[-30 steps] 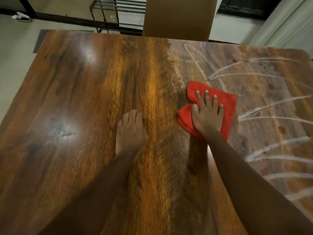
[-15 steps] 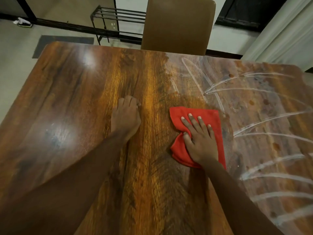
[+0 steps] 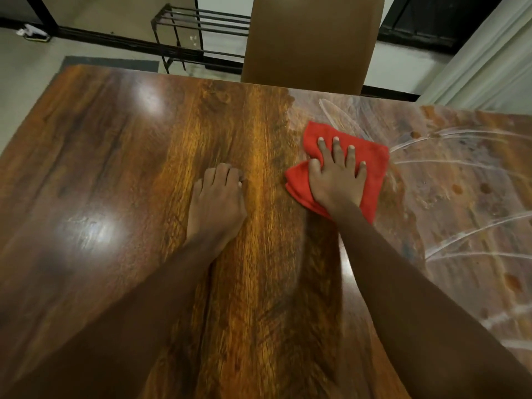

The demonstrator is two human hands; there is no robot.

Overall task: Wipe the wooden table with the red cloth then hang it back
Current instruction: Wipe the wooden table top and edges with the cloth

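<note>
The red cloth (image 3: 371,159) lies bunched on the wooden table (image 3: 115,168), right of centre, toward the far edge. My right hand (image 3: 336,180) presses flat on top of it with fingers spread. My left hand (image 3: 217,200) rests on the bare wood to the left of the cloth, fingers together and curled down at the tips, holding nothing. The table's right part is dull, with whitish curved streaks (image 3: 460,133) and small spots; the left and middle parts shine.
A brown chair back (image 3: 311,38) stands against the far edge of the table. Behind it on the floor is a black metal rack (image 3: 201,27). A pale curtain (image 3: 489,59) hangs at the far right. A dark mat (image 3: 109,62) lies beyond the far left corner.
My right hand slid the cloth toward me, then pushed it away again toward the far edge. My left hand stayed planted on the wood. The view shifted a little.
</note>
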